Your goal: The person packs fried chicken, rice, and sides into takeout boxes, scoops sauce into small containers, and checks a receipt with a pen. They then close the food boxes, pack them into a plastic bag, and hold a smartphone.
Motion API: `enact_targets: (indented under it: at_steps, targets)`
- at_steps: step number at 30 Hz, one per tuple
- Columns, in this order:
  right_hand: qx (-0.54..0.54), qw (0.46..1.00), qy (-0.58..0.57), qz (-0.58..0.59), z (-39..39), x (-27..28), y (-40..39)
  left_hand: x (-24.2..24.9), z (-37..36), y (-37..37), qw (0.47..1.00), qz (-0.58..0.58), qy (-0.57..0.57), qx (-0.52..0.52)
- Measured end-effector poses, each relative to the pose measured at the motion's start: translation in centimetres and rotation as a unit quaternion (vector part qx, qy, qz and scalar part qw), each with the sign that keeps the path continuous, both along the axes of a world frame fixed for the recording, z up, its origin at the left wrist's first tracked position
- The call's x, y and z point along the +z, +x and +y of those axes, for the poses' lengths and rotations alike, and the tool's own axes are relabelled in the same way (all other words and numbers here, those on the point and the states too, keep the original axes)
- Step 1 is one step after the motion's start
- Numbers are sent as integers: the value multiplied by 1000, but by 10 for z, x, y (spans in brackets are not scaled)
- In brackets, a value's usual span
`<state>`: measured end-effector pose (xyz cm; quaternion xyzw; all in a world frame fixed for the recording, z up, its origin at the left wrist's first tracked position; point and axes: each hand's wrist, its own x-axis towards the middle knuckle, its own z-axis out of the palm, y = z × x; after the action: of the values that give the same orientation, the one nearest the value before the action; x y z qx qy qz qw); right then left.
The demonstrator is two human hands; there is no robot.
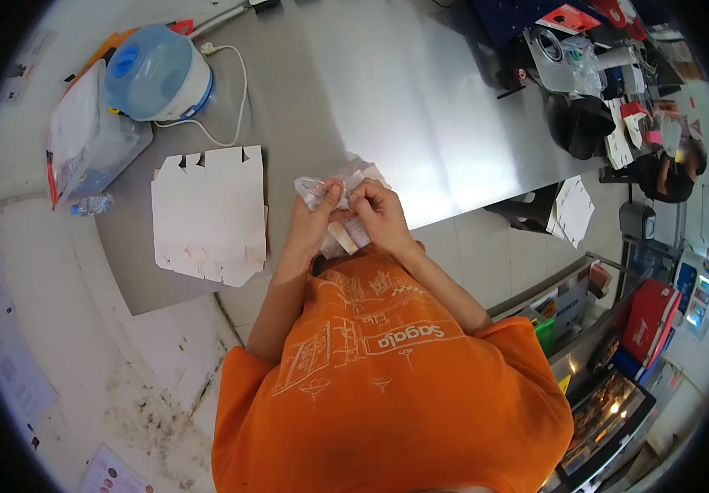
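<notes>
Close to my body, at the table's near edge, my left hand (pixel 319 215) and my right hand (pixel 377 212) both grip a clear plastic bag (pixel 312 191). The fingers of each hand are bent and pinched on the plastic, with the hands a short way apart. Part of the bag bunches up above the knuckles. Inside or behind the plastic below my hands shows a small white and yellow item (pixel 343 237); what it is I cannot make out. A flat white cardboard piece (pixel 209 215) with notched edges lies on the table left of my left hand.
A blue-lidded appliance (pixel 157 74) with a white cord stands at the back left of the metal table (pixel 313 90). Beside it are a plastic-wrapped pack (pixel 96 135) and a small bottle (pixel 92 205). Equipment (pixel 564 62) crowds the right end. A seated person (pixel 673 174) is farther right.
</notes>
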<state>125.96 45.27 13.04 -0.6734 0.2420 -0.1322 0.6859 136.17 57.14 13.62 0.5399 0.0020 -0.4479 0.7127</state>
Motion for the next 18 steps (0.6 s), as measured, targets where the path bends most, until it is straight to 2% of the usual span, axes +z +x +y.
enact_targets:
  at_steps: [6, 18]
  targets:
    - [3, 1000, 23, 21, -1, 7, 3, 7, -1, 0, 995, -80, -3, -51]
    - [3, 1000, 11, 23, -3, 9, 3, 6, -1, -7, 987, -155, -2, -35]
